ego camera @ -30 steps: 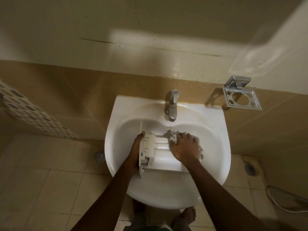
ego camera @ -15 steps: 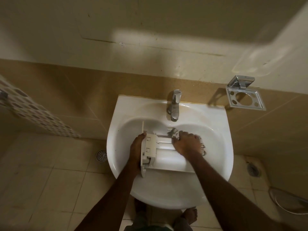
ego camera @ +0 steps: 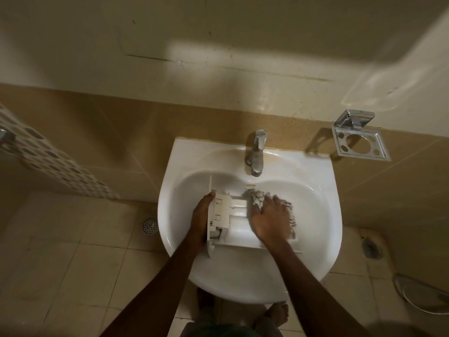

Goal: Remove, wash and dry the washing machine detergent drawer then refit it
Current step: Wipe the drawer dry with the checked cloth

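The left hand (ego camera: 201,216), right hand (ego camera: 269,222), forearms (ego camera: 158,283) and foot (ego camera: 277,312) are bare; a dark greenish garment (ego camera: 213,330) shows below.

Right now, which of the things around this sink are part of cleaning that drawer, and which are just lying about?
In the job: detergent drawer lying in the sink, held by the left hand; patterned cloth pressed on it by the right hand; tap.
Lying about: chrome holder on the wall; floor drain; hose on the floor.

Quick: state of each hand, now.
Left hand: holds the white plastic detergent drawer by its front panel.
Right hand: open, flat fingers pressing a crumpled grey-white cloth onto the drawer.
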